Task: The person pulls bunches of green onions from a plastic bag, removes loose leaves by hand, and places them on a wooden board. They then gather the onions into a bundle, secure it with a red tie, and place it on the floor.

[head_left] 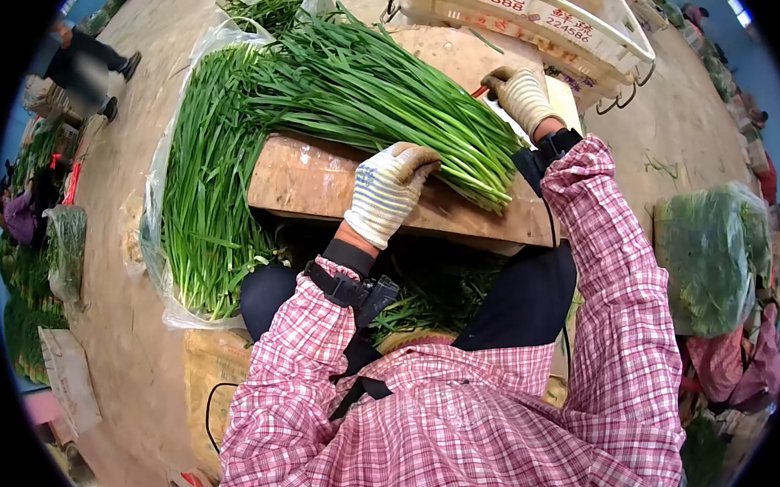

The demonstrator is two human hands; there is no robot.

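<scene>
A large bundle of long green leafy stalks (389,93) lies across a wooden board (305,177), its pale cut ends toward the right. My left hand (389,189), in a striped knit glove, rests at the bundle's near edge with its fingers curled together; what they pinch, if anything, is hidden. Beyond the stalk ends is my right hand (521,96), also gloved, closed on a thin red item (480,91) that is mostly hidden. More of the same greens (213,172) stand in a clear plastic bag (156,187) left of the board.
A white crate with red lettering (543,18) stands behind the board at the right. Wrapped greens (707,260) sit on the floor at the right. Loose leaves (440,290) lie below the board between my knees. A person (86,64) stands at the upper left.
</scene>
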